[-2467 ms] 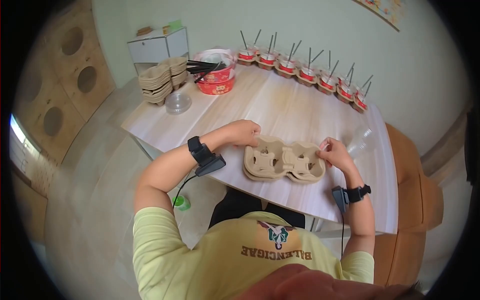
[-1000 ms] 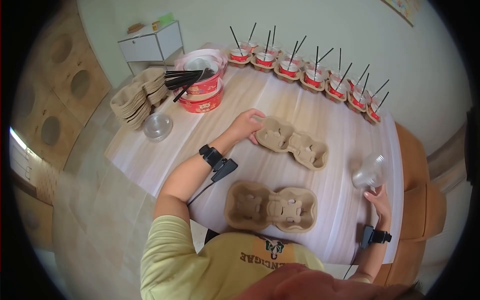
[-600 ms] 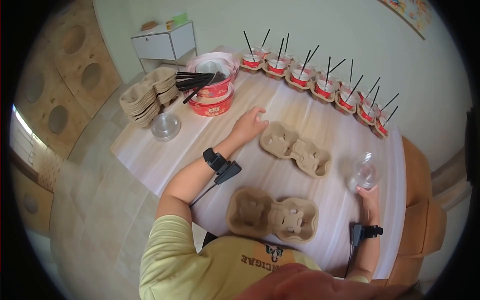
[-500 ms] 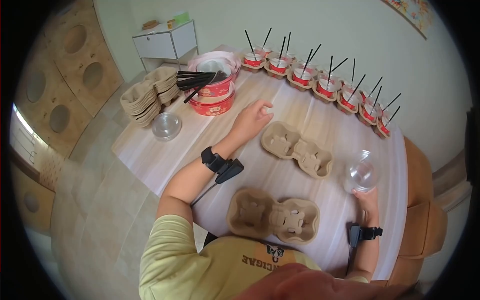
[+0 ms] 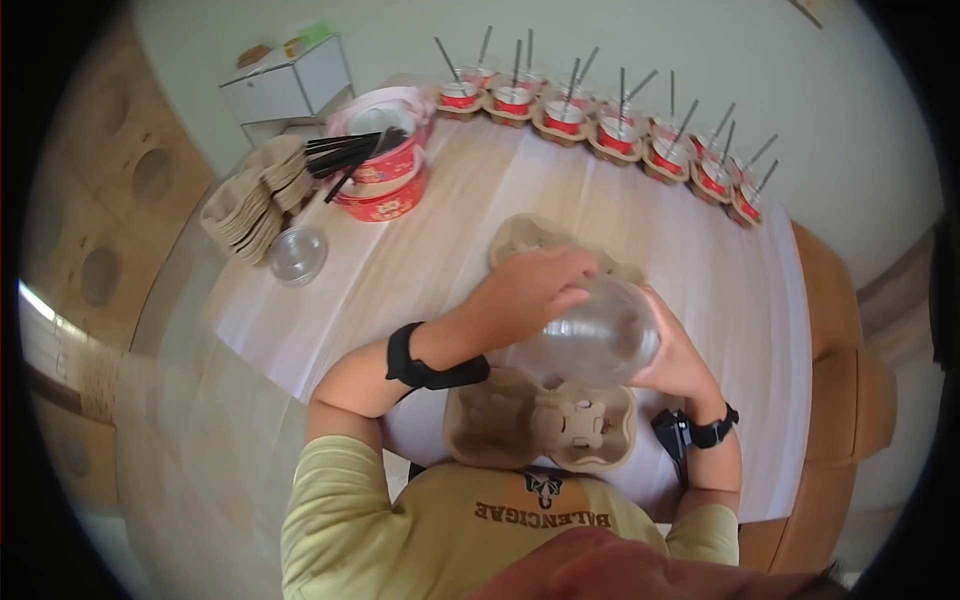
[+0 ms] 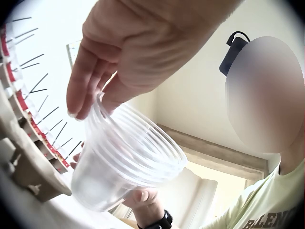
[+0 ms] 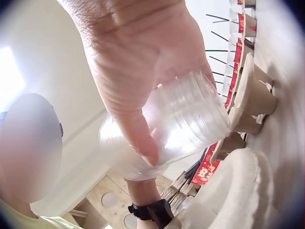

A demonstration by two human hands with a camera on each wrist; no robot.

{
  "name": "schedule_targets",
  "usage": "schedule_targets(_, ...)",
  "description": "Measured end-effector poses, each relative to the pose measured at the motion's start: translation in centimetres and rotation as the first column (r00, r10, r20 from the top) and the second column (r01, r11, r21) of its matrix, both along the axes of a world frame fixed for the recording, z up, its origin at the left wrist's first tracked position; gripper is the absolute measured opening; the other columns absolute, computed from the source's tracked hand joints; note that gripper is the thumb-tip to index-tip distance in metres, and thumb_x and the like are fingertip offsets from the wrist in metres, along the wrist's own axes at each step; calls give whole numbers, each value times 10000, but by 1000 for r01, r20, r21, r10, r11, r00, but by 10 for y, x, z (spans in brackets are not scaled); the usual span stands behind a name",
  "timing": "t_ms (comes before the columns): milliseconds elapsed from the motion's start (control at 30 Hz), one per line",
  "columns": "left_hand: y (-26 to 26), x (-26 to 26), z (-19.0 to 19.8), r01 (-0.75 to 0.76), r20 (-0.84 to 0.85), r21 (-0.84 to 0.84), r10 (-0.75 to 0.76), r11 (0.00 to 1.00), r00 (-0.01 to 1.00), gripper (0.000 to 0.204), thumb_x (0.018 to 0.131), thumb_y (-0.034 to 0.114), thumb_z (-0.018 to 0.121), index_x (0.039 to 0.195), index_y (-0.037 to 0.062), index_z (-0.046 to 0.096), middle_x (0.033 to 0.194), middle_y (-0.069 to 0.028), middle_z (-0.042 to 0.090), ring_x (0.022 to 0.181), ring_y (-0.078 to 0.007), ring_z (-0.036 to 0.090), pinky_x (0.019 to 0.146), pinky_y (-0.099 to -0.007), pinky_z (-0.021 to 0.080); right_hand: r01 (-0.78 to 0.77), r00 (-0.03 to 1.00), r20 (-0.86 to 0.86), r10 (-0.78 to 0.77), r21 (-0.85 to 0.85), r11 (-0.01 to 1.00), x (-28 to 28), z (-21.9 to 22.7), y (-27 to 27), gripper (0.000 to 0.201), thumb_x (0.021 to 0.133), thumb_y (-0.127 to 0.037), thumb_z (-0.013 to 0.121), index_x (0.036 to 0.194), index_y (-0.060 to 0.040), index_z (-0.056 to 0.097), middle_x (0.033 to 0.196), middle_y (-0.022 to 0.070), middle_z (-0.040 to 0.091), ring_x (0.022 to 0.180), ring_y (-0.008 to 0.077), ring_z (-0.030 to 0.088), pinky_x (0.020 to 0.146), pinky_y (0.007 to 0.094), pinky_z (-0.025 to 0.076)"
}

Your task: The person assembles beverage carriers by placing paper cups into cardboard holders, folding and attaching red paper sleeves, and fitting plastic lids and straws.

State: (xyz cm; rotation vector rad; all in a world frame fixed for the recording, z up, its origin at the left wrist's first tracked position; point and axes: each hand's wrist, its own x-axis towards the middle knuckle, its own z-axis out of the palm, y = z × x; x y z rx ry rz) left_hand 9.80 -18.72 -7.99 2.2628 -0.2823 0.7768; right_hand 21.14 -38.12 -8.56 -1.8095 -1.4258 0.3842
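A nested stack of clear plastic cups (image 5: 598, 338) is held above the table in front of the chest. My right hand (image 5: 682, 350) grips the stack round its side, the thumb lying along the clear wall in the right wrist view. From the other side my left hand (image 5: 522, 302) reaches over, and in the left wrist view its thumb and fingers pinch the cup rims (image 6: 138, 138) at the open end. Below the cups, one moulded pulp cup carrier (image 5: 590, 428) lies near the body. A second carrier (image 5: 520, 236) lies farther back, partly hidden by the left hand and cups.
Along the back edge runs a row of carriers with red-banded cups (image 5: 563, 118) and black straws. At left stand stacked carriers (image 5: 240, 215), red tubs (image 5: 385, 200) topped with black straws (image 5: 345, 158), and clear round lids (image 5: 297, 255). A brown chair (image 5: 850, 400) adjoins the right edge.
Two carriers were first held together, then lay apart on the table. My right hand took the cup stack from the right side and brought it to the middle, where my left hand met it.
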Motion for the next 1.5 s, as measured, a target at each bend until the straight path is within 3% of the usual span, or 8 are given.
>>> schedule_targets(367,4,-3,8,-71,-141,51,78,996,987,183,714,106,644,811,46,501,647,-63,496,543,-160,499,504,-279,399,-19,999,29,19,-15,1000,0,-6,0,815,496,-97,694,1231,-16,354,1129,151,438,1072,293,432,915,324,351)
schedule_targets(467,12,-4,14,-4,-351,-72,-21,997,936,146,750,103,628,778,48,496,607,-25,494,502,-93,466,465,-232,377,10,999,-41,-10,-13,1000,5,-8,-2,825,503,-108,707,1240,-18,349,1158,147,432,1100,282,423,933,315,340)
schedule_targets(533,16,-5,21,-65,-464,-541,-233,838,855,110,803,112,584,773,57,493,595,12,496,494,-44,455,433,-187,365,30,995,-94,-31,-11,999,7,-8,-4,834,503,-106,716,1245,-14,345,1184,139,424,1120,262,414,945,309,330)
schedule_targets(567,19,-6,22,-65,-465,-540,-233,839,854,110,803,112,584,773,57,493,595,12,496,494,-44,455,433,-187,365,45,988,-146,-46,-12,999,9,-7,-5,844,504,-105,725,1249,-11,340,1210,131,416,1139,243,406,956,303,320)
schedule_targets(733,46,-9,31,-18,-119,-758,-112,652,987,87,835,118,533,846,51,478,583,-5,511,381,-50,416,329,-186,301,133,970,-207,-128,10,991,23,-6,-15,867,488,-84,741,1252,-6,338,1221,97,427,1150,192,396,972,287,294)
schedule_targets(967,85,7,6,-305,-286,-536,171,787,943,92,836,114,520,812,49,459,493,-2,489,311,-60,369,296,-217,253,185,932,-328,-152,73,980,36,-5,-24,865,481,-85,746,1255,-27,365,1191,61,465,1131,167,409,979,283,280)
schedule_targets(1233,86,5,9,-325,-302,-516,186,792,935,86,838,109,517,814,48,460,492,11,463,331,-49,356,311,-200,249,179,950,-273,-153,74,981,48,-13,-37,846,492,-143,767,1238,-16,387,1156,61,498,1082,162,456,946,289,325)
schedule_targets(1500,137,0,-4,-594,-80,-268,597,758,798,122,767,118,558,844,34,515,514,8,440,445,-77,415,436,-231,331,527,796,-479,-370,246,814,85,-23,-40,683,588,-113,736,1188,5,432,1096,83,531,977,167,519,832,279,406)
